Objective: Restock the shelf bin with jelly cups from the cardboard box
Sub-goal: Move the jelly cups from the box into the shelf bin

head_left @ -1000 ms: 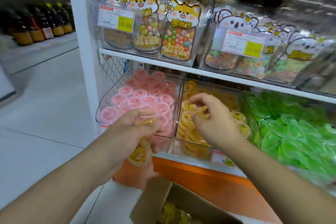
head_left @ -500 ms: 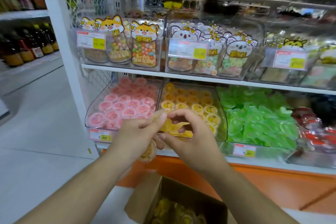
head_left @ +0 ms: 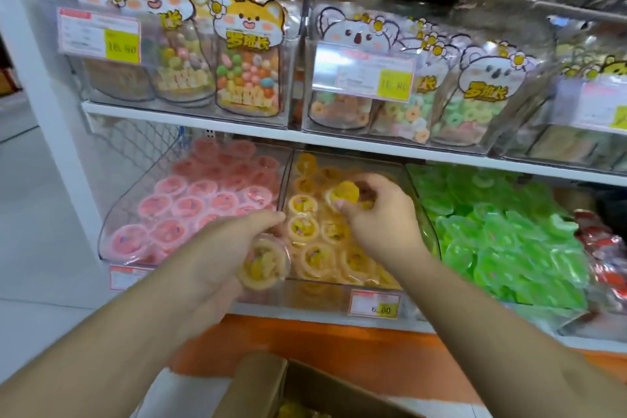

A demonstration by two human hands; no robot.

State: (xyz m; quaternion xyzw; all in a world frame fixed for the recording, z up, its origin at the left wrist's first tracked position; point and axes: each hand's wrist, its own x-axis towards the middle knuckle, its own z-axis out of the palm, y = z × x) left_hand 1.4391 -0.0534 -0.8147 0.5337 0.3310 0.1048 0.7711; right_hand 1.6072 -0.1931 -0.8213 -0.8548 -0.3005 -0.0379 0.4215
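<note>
A small round yellow jelly cup (head_left: 343, 194) is pinched in the fingertips of the right hand (head_left: 380, 214), just above the clear plastic shelf bin (head_left: 342, 295) that already has rows of yellow cups in it. The left hand (head_left: 220, 248) curls around more of the same round yellow cups (head_left: 263, 265), low at the bin's front left corner. To do this step well, put the cup down flat, lid up, in a gap at the back, so it does not tip. Then take the next one from the left hand. The brown cardboard box (head_left: 271, 380) sits open below, near the orange shelf base (head_left: 339, 343).
</note>
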